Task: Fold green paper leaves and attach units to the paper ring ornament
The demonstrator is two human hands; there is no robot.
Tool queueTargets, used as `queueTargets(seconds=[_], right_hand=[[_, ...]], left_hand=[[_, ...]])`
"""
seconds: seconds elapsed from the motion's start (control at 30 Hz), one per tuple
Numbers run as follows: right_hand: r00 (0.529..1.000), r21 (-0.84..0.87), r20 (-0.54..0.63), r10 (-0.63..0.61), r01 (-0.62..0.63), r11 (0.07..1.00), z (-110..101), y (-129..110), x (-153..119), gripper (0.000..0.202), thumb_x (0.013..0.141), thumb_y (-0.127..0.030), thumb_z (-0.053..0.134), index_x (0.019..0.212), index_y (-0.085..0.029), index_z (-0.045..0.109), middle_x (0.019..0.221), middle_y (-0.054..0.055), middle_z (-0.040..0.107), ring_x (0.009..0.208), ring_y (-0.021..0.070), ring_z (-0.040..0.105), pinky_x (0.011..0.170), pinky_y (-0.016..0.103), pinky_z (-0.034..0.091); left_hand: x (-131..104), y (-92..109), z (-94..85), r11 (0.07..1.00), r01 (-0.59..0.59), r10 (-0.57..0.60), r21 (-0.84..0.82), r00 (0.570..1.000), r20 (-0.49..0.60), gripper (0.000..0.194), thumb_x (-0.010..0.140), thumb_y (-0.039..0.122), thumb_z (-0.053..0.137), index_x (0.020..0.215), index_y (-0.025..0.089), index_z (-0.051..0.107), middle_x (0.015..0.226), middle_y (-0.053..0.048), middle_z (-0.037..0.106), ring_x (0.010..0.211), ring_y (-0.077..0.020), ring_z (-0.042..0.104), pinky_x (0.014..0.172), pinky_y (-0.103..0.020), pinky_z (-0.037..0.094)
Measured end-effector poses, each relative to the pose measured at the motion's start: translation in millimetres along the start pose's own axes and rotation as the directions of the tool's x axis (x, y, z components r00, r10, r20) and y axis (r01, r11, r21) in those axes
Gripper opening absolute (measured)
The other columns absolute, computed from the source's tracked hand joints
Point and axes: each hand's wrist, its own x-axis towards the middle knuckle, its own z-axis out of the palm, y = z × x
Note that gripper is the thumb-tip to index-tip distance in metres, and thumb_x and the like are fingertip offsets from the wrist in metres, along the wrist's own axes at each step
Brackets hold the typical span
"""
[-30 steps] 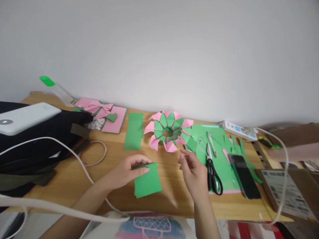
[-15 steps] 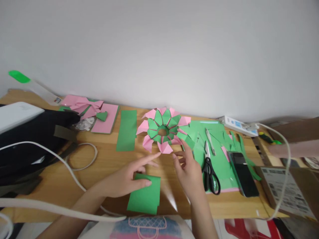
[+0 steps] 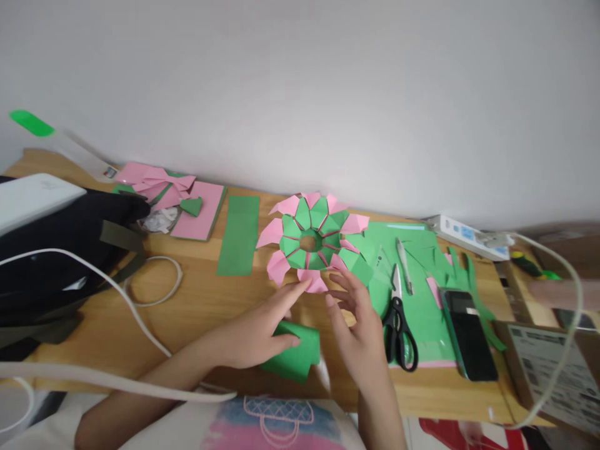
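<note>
A ring of folded green and pink paper pieces (image 3: 304,257), like a flower with a round hole in its middle, lies on the wooden table before me. My left hand (image 3: 255,328) holds a folded green paper (image 3: 300,353), its thumb on top and the fingers underneath partly hidden. Its index finger stretches to the front pink petal of the ring. At the ring's front right edge is my right hand (image 3: 356,319), fingers bent and apart from the thumb, fingertips at a pink petal. Whether they press on it is unclear.
Black-handled scissors (image 3: 399,337), a white pen-like cutter (image 3: 405,265) and a phone (image 3: 469,334) lie on green sheets at right. Behind them is a power strip (image 3: 469,237). Left are a green strip (image 3: 238,236), pink paper (image 3: 200,209), a black bag (image 3: 60,250) and a white cable (image 3: 117,389).
My left hand has shifted right and slightly up with the green paper, which is now more tilted. Its index finger now reaches the front petal. My right hand stays near the ring; the view has shifted slightly.
</note>
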Motion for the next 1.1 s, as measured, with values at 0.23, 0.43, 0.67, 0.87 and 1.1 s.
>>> queueTargets(seconds=[0.23, 0.43, 0.67, 0.87, 1.1], right_hand=[[0.983, -0.131, 0.005, -0.183, 0.182, 0.975, 3.5, -2.6, 1.8, 0.027, 0.093, -0.027, 0.053, 0.118, -0.022, 0.062, 0.125, 0.01, 0.067, 0.116, 0.0235, 0.063, 0.096, 0.04, 0.053], [0.966, -0.218, 0.015, -0.257, 0.254, 0.942, 3.4, -5.8, 0.8, 0.027, 0.093, -0.025, 0.052, 0.117, -0.018, 0.062, 0.117, 0.011, 0.07, 0.109, 0.0215, 0.066, 0.091, 0.037, 0.056], [0.961, -0.26, 0.015, -0.275, 0.269, 0.927, 4.2, -6.7, -0.9, 0.026, 0.093, -0.024, 0.051, 0.115, -0.016, 0.064, 0.118, 0.012, 0.069, 0.112, 0.0212, 0.065, 0.093, 0.036, 0.055], [0.977, -0.287, -0.124, -0.176, 0.134, 0.948, 3.0, -2.5, -0.2, 0.029, 0.093, -0.031, 0.05, 0.115, -0.018, 0.063, 0.111, 0.011, 0.072, 0.099, 0.0228, 0.069, 0.082, 0.039, 0.058], [0.976, -0.293, -0.216, -0.042, -0.023, 0.956, -1.9, 0.1, -0.6, 0.039, 0.091, -0.038, 0.05, 0.125, -0.021, 0.06, 0.107, 0.01, 0.074, 0.084, 0.0217, 0.071, 0.07, 0.037, 0.058]], left_hand=[[-1.4, -1.4, -0.8, 0.999, -0.033, 0.033, 0.004, 0.999, 0.014, 0.086, 0.084, 0.02, 0.06, 0.156, 0.033, 0.013, 0.164, -0.008, 0.018, 0.133, -0.0301, 0.046, 0.109, -0.047, 0.04], [-2.0, 0.2, 0.9, 0.999, -0.042, 0.041, 0.017, 0.999, 0.005, 0.085, 0.085, 0.017, 0.056, 0.156, 0.03, 0.012, 0.164, -0.008, 0.015, 0.142, -0.0305, 0.036, 0.107, -0.045, 0.043], [-3.6, 0.6, 1.0, 0.999, -0.035, 0.035, 0.028, 0.999, -0.007, 0.083, 0.084, 0.016, 0.056, 0.156, 0.03, 0.015, 0.164, -0.008, 0.015, 0.14, -0.0313, 0.038, 0.106, -0.046, 0.044], [-2.9, 0.3, 0.7, 0.999, -0.002, 0.002, 0.05, 1.0, -0.009, 0.082, 0.086, 0.018, 0.056, 0.156, 0.032, 0.015, 0.163, -0.009, 0.019, 0.133, -0.0304, 0.048, 0.107, -0.046, 0.043], [-3.9, 2.0, 0.7, 0.998, 0.025, -0.025, 0.052, 1.0, -0.006, 0.084, 0.086, 0.019, 0.056, 0.156, 0.033, 0.011, 0.164, -0.008, 0.017, 0.125, -0.0286, 0.055, 0.107, -0.046, 0.043]])
